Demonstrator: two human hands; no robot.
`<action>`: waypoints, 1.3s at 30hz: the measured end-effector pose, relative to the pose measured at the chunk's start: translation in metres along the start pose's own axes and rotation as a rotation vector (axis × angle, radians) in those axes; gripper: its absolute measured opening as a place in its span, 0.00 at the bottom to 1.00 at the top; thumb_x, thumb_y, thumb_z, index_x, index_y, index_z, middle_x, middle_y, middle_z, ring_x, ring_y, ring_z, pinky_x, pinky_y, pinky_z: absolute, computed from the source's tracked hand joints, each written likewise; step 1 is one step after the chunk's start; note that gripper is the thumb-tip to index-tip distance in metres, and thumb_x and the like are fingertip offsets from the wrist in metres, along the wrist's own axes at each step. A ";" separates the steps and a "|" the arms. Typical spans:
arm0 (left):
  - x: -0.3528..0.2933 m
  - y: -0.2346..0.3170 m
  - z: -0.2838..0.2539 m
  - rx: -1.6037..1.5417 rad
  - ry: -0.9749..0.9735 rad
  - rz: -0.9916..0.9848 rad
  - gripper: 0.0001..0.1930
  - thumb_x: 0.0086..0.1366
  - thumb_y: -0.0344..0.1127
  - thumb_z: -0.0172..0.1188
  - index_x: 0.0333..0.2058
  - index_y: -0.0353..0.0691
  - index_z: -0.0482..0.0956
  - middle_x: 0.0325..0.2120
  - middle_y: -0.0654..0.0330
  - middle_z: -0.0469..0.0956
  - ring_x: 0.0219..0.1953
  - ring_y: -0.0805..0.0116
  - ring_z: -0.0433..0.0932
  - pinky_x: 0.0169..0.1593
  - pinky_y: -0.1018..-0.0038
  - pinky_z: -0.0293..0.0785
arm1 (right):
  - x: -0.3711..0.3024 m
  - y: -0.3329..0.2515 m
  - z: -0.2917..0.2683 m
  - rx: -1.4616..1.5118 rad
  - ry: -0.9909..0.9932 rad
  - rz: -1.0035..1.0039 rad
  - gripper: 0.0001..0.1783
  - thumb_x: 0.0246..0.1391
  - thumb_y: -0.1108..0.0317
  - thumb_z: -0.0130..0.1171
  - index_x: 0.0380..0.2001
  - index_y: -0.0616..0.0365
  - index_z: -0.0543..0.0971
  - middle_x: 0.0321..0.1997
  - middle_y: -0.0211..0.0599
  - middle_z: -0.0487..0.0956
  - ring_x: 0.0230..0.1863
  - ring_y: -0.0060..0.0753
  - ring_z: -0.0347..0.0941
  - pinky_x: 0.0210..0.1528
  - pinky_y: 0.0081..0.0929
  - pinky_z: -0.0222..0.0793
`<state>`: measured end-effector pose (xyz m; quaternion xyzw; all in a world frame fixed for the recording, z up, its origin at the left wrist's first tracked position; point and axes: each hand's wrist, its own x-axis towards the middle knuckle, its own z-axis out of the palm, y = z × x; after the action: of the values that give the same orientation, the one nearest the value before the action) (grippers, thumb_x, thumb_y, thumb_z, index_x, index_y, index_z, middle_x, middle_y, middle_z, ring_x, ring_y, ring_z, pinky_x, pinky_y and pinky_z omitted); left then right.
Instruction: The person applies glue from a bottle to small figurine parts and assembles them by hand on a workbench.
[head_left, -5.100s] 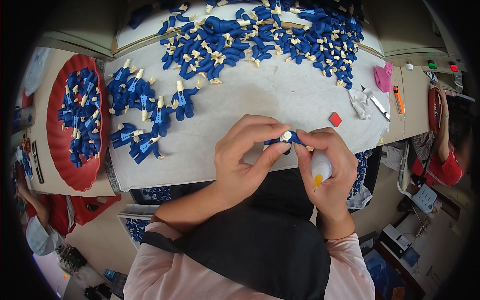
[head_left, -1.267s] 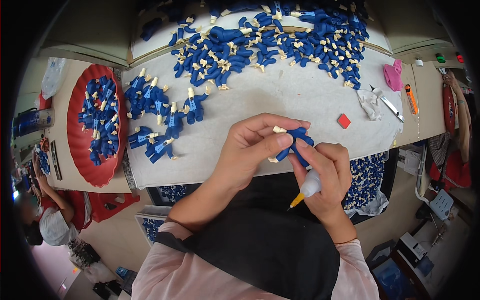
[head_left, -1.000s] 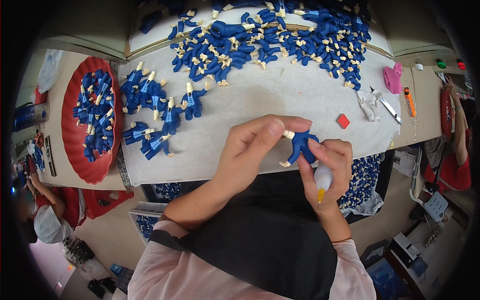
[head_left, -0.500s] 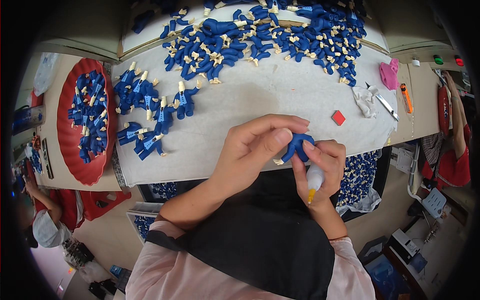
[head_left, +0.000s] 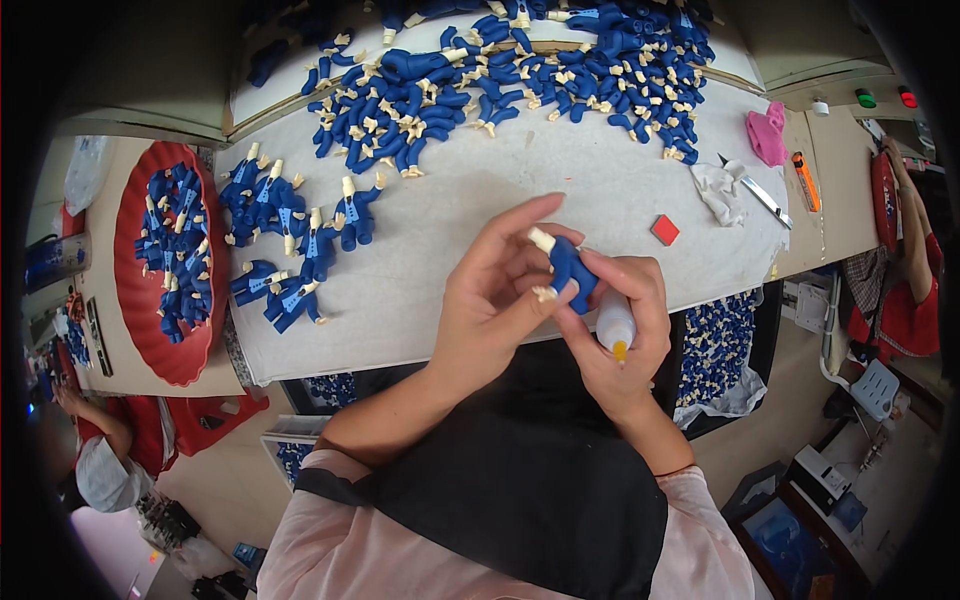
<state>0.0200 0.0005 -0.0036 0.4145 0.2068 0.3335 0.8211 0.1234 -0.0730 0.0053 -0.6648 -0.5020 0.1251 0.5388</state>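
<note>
Above the table's near edge I hold a small blue figure body [head_left: 571,276] with a cream neck peg and a cream hand. My left hand [head_left: 497,293] pinches it from the left, its thumb against the figure's front and the other fingers curled behind. From the right, the thumb and fingertips of my right hand [head_left: 628,335] grip the same figure. Tucked in that right palm is a white squeeze bottle [head_left: 615,320], its yellow tip pointing down toward me. My fingers cover part of the figure.
Several assembled figures [head_left: 300,235] lie at the left of the white-covered table, beside a red scalloped tray [head_left: 140,340] of more. Loose blue arms [head_left: 430,110] are heaped at the back. A red square [head_left: 665,230], crumpled tissue [head_left: 722,193], metal blade tool [head_left: 768,203] and orange cutter [head_left: 806,182] lie right.
The figure has been turned in my fingers, so its cream neck peg now shows toward the upper left. My left thumb has come down onto it. The view has shifted slightly.
</note>
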 end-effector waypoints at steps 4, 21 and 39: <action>0.001 0.007 -0.002 -0.183 0.077 -0.198 0.23 0.57 0.30 0.51 0.52 0.35 0.59 0.35 0.58 0.71 0.31 0.74 0.72 0.35 0.80 0.71 | 0.009 -0.011 -0.011 0.059 -0.160 0.075 0.29 0.27 0.77 0.68 0.41 0.59 0.72 0.28 0.35 0.71 0.25 0.25 0.67 0.25 0.17 0.62; 0.001 -0.003 -0.007 -0.852 -0.214 -0.452 0.24 0.63 0.40 0.44 0.53 0.32 0.55 0.33 0.56 0.72 0.36 0.67 0.74 0.41 0.75 0.71 | 0.003 -0.006 -0.018 0.403 -0.134 0.158 0.28 0.32 0.75 0.67 0.40 0.59 0.65 0.31 0.33 0.68 0.31 0.20 0.66 0.32 0.17 0.63; -0.003 -0.003 0.003 -0.492 -0.072 -0.272 0.22 0.62 0.35 0.46 0.54 0.43 0.54 0.37 0.54 0.69 0.38 0.67 0.71 0.43 0.75 0.69 | 0.013 -0.013 -0.026 0.292 -0.145 0.215 0.24 0.29 0.74 0.68 0.36 0.61 0.73 0.30 0.33 0.69 0.26 0.21 0.65 0.27 0.15 0.61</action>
<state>0.0211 -0.0047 -0.0043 0.1828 0.1439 0.2452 0.9411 0.1412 -0.0792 0.0308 -0.6187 -0.4423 0.3009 0.5754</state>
